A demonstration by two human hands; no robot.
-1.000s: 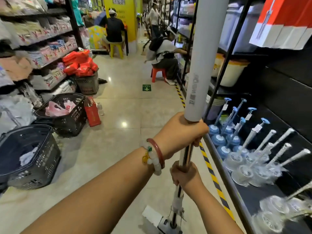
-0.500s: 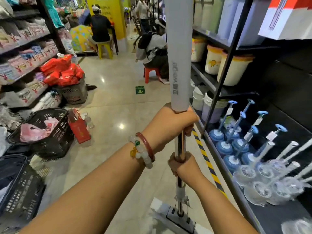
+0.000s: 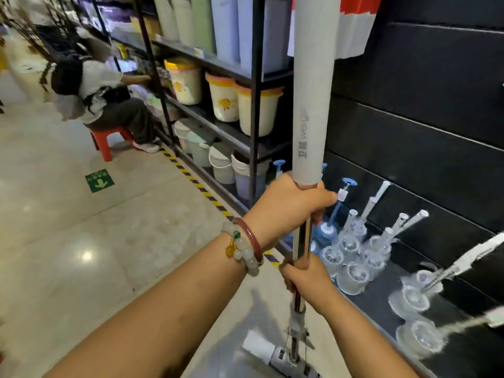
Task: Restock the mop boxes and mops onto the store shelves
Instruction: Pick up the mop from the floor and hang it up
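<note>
Mop upright at frame centre, head low at bottom centre, near the floor; contact unclear. Left hand is wrapped around the pole just under the grey foam sleeve. Right hand is clenched on the bare metal shaft directly below it. Both fingers fully curled round the pole, firm two-hand hold.

Right of the mop: black low shelf with rows of clear and blue brushes, handles tilted up. Black slat wall behind them. Red-and-white boxes sit at upper right. Buckets fill the rack at upper centre. Another person sits on a red stool at upper left, facing the rack.

Step, as I read it: carrying one mop to its spot at the black wall section, not placed yet. Next move likely needs a lift so the head passes over the shelf edge and the brushes, then lean or hang against the wall. No hook visible from here. Risk: mop head knocking the brushes over.
</note>
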